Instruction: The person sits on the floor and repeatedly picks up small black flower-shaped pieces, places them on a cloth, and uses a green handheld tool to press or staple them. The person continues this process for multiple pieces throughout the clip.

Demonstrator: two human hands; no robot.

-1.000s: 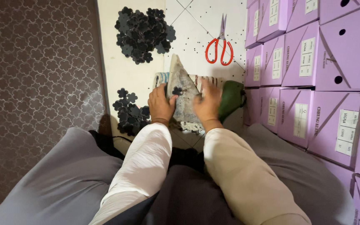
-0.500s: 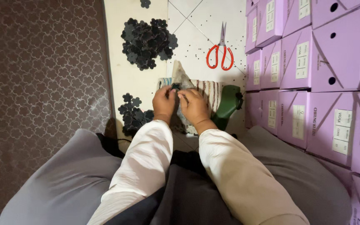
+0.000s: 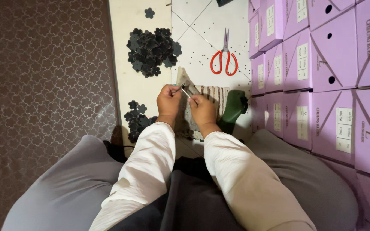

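Note:
My left hand and my right hand are close together above a striped cloth on the floor. My right hand pinches a thin metal pin that slants toward the left hand. The left fingertips pinch a tiny dark piece at the pin's tip. Both sleeves are white. A big pile of black flower-shaped pieces lies beyond the hands. A smaller pile of black pieces sits just left of my left wrist.
Red-handled scissors lie on the speckled white tile beyond the cloth. A green tool rests right of my right hand. Stacked purple boxes wall the right side. A brown patterned carpet covers the left.
Both hands were pressing on the cloth and a folded sheet a second ago. They have since come together, and the thin pin now shows between the fingertips.

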